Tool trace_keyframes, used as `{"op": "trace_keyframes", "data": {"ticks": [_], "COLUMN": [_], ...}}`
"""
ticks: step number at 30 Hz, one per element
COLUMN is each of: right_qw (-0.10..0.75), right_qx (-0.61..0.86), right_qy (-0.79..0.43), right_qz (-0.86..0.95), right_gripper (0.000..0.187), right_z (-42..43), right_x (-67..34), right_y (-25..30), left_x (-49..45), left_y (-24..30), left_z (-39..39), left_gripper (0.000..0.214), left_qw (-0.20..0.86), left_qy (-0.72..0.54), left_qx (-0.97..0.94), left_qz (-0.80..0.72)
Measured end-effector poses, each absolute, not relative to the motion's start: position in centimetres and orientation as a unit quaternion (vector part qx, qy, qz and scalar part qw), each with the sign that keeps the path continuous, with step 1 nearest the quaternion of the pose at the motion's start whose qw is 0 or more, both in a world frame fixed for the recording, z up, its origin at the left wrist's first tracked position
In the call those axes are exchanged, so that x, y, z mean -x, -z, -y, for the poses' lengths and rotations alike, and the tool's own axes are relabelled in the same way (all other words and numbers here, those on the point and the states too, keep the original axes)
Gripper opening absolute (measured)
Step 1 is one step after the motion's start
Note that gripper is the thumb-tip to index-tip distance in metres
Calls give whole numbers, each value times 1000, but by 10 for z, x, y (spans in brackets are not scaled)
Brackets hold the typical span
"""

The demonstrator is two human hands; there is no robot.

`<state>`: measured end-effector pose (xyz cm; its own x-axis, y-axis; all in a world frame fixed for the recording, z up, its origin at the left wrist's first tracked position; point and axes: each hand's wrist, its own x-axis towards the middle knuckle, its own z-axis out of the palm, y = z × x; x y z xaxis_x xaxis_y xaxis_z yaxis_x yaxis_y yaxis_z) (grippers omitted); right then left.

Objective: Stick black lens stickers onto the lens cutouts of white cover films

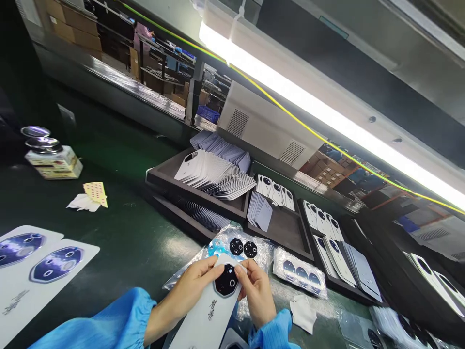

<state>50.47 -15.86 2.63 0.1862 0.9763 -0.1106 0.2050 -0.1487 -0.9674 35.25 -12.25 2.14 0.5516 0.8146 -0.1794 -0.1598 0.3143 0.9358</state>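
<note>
Low in the middle, both my hands hold a white phone back cover [210, 310] with a black camera panel [225, 280] near its top. My left hand [192, 286] grips its left edge, fingers closed round it. My right hand [256, 291] pinches the top right corner beside the camera panel. Both wrists wear blue sleeves. Just beyond my fingers lies a clear plastic sheet [236, 245] carrying two round black camera pieces [242, 247].
Dark trays [286, 228] behind hold fanned stacks of white covers [214, 174]. More covers [341, 252] lie to the right, and two [39, 266] lie at left. A bagged strip of parts [300, 276], a white wipe [303, 312], paper scraps [89, 196] and tape rolls [41, 140] rest on the green mat.
</note>
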Motion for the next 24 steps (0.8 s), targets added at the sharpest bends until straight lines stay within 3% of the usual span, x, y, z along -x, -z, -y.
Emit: {"op": "trace_keyframes", "data": {"ticks": [5,9,12,15,17,21,22,24], "right_qw": [450,493,445,380,291,204,177,124], "right_qx": [641,574,562,670,784,856,869,883], "right_qy": [-392,-494,-538,-395,-176,-33,-16,7], "right_qz": [482,428,443,501,519,474,462,452], "right_gripper": [51,52,50,52,49,24,24,26], "right_z": [165,182,194,183,159,91,75,50], "right_x": [-499,-482,-483,-516,-550,-606,-612,-615], "right_y": [-39,-39,-38,-56,-80,-119,-123,-122], "left_x": [-356,-361,-363,-358,-349,-317,-308,-294], "left_y": [-31,-35,-34,-37,-41,-35,-26,0], "left_z": [121,117,111,105,105,126,135,154], "left_gripper": [47,48,45,41,34,16,19,56], "left_qw": [740,742,731,681,617,480,454,414], "left_qy": [-330,-410,-443,-423,-375,-151,-112,-95], "left_qx": [-454,-374,-378,-490,-597,-798,-819,-815], "left_qz": [-372,-376,-355,-341,-350,-331,-332,-393]}}
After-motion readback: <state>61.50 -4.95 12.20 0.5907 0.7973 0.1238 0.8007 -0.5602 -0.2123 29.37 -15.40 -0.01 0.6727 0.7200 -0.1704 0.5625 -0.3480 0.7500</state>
